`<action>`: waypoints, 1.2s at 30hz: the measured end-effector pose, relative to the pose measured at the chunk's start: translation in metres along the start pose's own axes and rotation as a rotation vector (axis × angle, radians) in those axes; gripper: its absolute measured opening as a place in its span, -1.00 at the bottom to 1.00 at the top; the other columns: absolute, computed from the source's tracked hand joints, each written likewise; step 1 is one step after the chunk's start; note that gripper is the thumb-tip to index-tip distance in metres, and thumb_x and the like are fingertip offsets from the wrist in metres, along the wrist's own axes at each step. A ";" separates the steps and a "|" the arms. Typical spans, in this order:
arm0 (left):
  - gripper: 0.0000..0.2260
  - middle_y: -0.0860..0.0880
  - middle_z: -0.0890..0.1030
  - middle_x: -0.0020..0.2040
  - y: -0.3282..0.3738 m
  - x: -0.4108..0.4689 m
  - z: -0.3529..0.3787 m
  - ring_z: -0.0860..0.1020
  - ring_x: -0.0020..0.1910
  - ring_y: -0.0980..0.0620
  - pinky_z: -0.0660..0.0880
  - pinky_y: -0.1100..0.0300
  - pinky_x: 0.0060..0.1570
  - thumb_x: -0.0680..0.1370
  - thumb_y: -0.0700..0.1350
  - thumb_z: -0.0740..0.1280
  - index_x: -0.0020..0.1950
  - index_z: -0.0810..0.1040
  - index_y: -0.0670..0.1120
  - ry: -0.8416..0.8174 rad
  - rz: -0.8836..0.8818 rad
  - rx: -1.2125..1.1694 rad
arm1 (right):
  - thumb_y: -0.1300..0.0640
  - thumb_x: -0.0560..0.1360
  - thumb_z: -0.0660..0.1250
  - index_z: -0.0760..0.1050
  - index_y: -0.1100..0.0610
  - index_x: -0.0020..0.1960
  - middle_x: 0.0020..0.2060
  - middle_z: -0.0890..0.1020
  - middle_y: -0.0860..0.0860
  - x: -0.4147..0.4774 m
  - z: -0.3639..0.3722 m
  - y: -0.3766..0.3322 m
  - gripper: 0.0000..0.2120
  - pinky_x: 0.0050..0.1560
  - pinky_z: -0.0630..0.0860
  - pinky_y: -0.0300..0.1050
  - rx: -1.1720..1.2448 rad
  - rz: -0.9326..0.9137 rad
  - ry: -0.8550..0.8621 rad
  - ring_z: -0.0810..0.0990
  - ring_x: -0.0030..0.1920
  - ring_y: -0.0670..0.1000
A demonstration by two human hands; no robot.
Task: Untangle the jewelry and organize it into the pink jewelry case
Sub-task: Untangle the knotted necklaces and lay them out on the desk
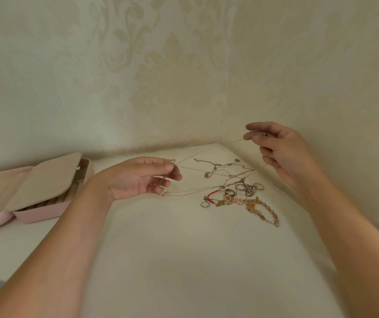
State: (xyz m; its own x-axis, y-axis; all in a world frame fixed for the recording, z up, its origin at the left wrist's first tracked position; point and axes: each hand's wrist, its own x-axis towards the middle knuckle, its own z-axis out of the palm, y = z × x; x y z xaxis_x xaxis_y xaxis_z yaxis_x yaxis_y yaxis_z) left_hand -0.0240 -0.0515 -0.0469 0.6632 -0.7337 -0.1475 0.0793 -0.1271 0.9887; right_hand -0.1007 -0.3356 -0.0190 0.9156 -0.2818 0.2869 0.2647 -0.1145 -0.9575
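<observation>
— Bare and close to the lens, the left forearm and right forearm come in from seven and five o'clock. What are the hands doing?

— The left hand hovers palm-up over the white table, fingers curled, thumb and fingertips pinching a thin silver chain. The right hand, raised at two o'clock from it, pinches the far end between thumb and forefinger. The chain runs taut between them.

— And the rest of the jewelry?

— At four o'clock from the left hand lies the pile: tangled silver chains on the wall side, then several rings, a red cord bracelet and a pink bead bracelet nearest the camera. Whether the taut chain is caught in the tangle, I cannot tell.

— Where is the pink jewelry case?

— At nine o'clock from the left hand, on the table against the patterned wall, open, with a beige flap lying over its compartments.
</observation>
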 end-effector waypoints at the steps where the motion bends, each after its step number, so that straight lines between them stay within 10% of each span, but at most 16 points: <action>1: -0.51 -0.01 0.66 -0.08 0.001 -0.001 0.001 0.43 -0.38 0.16 0.41 0.37 -0.42 0.09 0.20 0.64 -0.11 0.71 -0.03 0.007 -0.027 0.012 | 0.32 0.56 0.24 0.59 0.14 0.05 -0.20 0.68 0.03 -0.001 0.001 0.001 -0.81 -0.57 0.07 -0.28 -0.043 -0.011 0.017 0.15 -0.55 -0.11; 8: -0.46 0.10 0.65 -0.26 0.000 0.000 0.002 0.25 -0.55 0.21 0.18 0.42 -0.57 0.01 0.29 0.60 -0.19 0.72 -0.03 0.110 -0.037 0.146 | -0.35 0.52 0.07 0.51 0.20 -0.39 -0.56 0.47 0.10 -0.015 0.020 -0.011 -0.32 -0.45 0.34 -0.26 -0.344 0.108 -0.112 0.35 -0.53 0.00; 12: -0.33 0.09 0.68 -0.06 -0.003 0.004 -0.004 0.23 -0.47 0.18 0.21 0.42 -0.53 -0.07 0.34 0.59 -0.09 0.73 -0.01 0.200 0.047 0.149 | -0.46 0.47 -0.15 0.32 0.20 -0.44 -0.59 0.34 0.06 -0.015 0.023 -0.009 -0.23 -0.48 0.27 -0.24 -0.272 0.296 -0.353 0.25 -0.54 0.00; 16: -0.47 0.09 0.56 -0.34 -0.003 0.002 -0.002 0.27 -0.48 0.19 0.24 0.42 -0.51 0.02 0.33 0.58 -0.25 0.71 -0.04 0.108 0.051 0.144 | -0.47 0.46 -0.22 0.25 0.19 -0.47 -0.63 0.25 0.05 -0.013 0.020 -0.009 -0.21 -0.54 0.13 -0.18 -0.217 0.361 -0.403 0.14 -0.58 -0.01; 20: -0.63 -0.06 0.68 -0.04 -0.008 0.007 -0.010 0.63 -0.08 0.06 0.56 0.17 -0.04 0.07 0.15 0.65 -0.38 0.62 -0.04 0.121 0.082 -0.185 | -0.45 0.48 -0.21 0.25 0.19 -0.50 -0.64 0.26 0.05 -0.014 0.016 -0.009 -0.22 -0.57 0.06 -0.24 -0.294 0.421 -0.431 0.11 -0.60 -0.03; 23: -0.68 -0.09 0.63 -0.28 -0.004 0.005 -0.007 0.65 -0.04 -0.05 0.46 -0.04 0.25 0.21 -0.03 0.59 -0.52 0.45 -0.03 0.133 0.167 -0.468 | -0.43 0.50 -0.17 0.27 0.16 -0.53 -0.64 0.29 0.04 -0.014 0.019 -0.003 -0.23 -0.55 0.13 -0.22 -0.417 0.442 -0.444 0.17 -0.58 -0.01; 27: -0.53 0.03 0.32 -0.59 -0.001 0.003 -0.005 0.46 -0.51 0.09 0.64 0.07 -0.14 0.09 -0.16 0.65 -0.59 0.31 -0.04 0.186 0.288 -0.769 | -0.26 0.57 0.11 0.29 0.13 -0.48 -0.59 0.34 0.03 -0.011 0.019 0.001 -0.40 -0.55 0.22 -0.22 -0.410 0.412 -0.278 0.26 -0.58 -0.02; 30: -0.57 0.09 0.23 -0.59 0.002 0.001 -0.009 0.26 -0.62 0.19 0.41 0.35 -0.58 0.06 -0.15 0.69 -0.51 0.40 -0.05 0.117 0.224 -0.819 | 0.01 0.57 0.27 0.32 0.12 -0.43 -0.49 0.39 0.03 -0.004 0.013 0.000 -0.57 -0.45 0.48 -0.22 -0.021 0.346 -0.121 0.37 -0.52 -0.06; 33: -0.67 0.11 0.24 -0.53 0.003 0.000 -0.009 0.13 -0.60 0.23 0.21 0.43 -0.73 0.10 -0.11 0.69 -0.35 0.57 -0.12 0.015 0.124 -0.681 | -0.04 0.60 0.18 0.28 0.10 -0.51 -0.46 0.41 0.07 -0.003 0.012 -0.003 -0.48 -0.17 0.66 -0.06 0.519 0.461 -0.157 0.41 -0.46 -0.03; 36: -0.66 0.08 0.30 -0.49 0.001 -0.002 -0.005 0.25 -0.61 0.24 0.27 0.40 -0.69 0.14 0.00 0.67 -0.27 0.61 -0.09 -0.048 0.048 -0.416 | -0.20 0.61 0.01 0.19 0.06 -0.48 -0.53 0.28 0.02 -0.009 0.020 -0.010 -0.44 -0.36 0.60 -0.12 0.553 0.561 -0.327 0.31 -0.52 -0.02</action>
State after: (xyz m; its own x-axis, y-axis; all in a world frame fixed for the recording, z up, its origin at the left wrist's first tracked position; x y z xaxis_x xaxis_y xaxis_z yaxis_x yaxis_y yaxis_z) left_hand -0.0214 -0.0467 -0.0457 0.6391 -0.7636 -0.0919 0.3491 0.1815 0.9194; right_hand -0.1055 -0.3134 -0.0129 0.9741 0.1412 -0.1764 -0.2226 0.4659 -0.8564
